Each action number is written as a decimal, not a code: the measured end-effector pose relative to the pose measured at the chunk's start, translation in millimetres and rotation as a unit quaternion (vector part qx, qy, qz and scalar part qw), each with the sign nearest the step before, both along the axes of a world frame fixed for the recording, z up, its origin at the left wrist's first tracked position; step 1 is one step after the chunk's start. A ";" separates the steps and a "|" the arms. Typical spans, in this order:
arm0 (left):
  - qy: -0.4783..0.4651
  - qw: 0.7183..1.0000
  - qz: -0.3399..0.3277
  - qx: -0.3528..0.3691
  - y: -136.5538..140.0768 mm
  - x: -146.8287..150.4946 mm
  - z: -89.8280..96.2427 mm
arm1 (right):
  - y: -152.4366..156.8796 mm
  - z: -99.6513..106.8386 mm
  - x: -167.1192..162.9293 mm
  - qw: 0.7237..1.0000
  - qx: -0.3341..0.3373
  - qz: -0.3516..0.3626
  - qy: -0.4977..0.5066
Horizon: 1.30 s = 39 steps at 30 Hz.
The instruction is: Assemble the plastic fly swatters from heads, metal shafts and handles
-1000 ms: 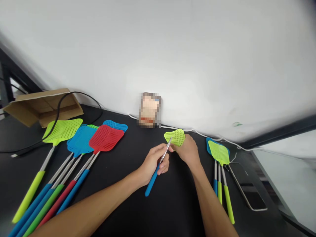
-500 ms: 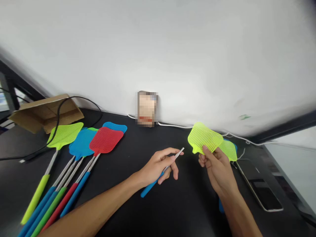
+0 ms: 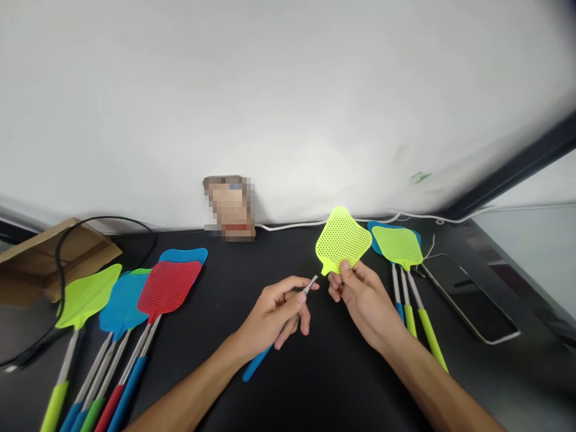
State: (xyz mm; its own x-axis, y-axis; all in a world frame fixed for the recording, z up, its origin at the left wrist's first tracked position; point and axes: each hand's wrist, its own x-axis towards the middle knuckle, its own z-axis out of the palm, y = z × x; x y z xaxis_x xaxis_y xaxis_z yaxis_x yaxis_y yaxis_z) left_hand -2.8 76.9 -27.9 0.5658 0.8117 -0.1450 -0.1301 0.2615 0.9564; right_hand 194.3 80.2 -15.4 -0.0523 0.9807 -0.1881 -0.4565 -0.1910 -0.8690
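Between thumb and fingers, my left hand grips a fly swatter handle with a blue grip and a thin metal rod. The rod's bare tip points up and to the right. My right hand pinches a yellow-green fly swatter head by its lower edge. Its short neck faces down and left, close to the rod tip but apart from it. Right of that hand lie several swatters, with a yellow-green head overlapping a blue head.
On the left, several swatters fan out, among them a red one and a yellow-green one. An open cardboard box and black cable sit behind them. A phone lies at right. A blurred-out item leans on the wall.
The yellow-green head has turned upright and come closer to the rod tip. Both hands have shifted left in view. The camera has turned, showing more of the swatters on the right.
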 end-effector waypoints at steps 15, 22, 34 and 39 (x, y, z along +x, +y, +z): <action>0.023 1.000 -0.019 0.000 -0.2 0.3 3.7 | -0.3 -4.5 2.3 0.996 0.029 0.018 -0.086; 0.014 1.000 -0.016 0.011 0.0 0.4 3.1 | -0.1 -3.9 4.6 0.996 0.034 0.025 -0.083; 0.017 0.999 -0.028 0.009 0.5 -2.0 3.3 | 1.1 -3.4 2.9 0.996 0.041 0.022 -0.082; 0.003 1.000 -0.029 0.005 1.1 -2.2 2.3 | 0.3 -2.4 2.2 0.996 0.039 0.019 -0.084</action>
State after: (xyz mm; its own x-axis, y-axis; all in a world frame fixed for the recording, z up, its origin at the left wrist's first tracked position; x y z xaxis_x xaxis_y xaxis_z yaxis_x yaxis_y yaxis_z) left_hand -5.1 78.0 -25.6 0.6104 0.7796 -0.1401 -0.1094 0.2581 0.9599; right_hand 196.5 80.4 -17.9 -0.0639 0.9906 -0.1210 -0.2971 -0.1346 -0.9453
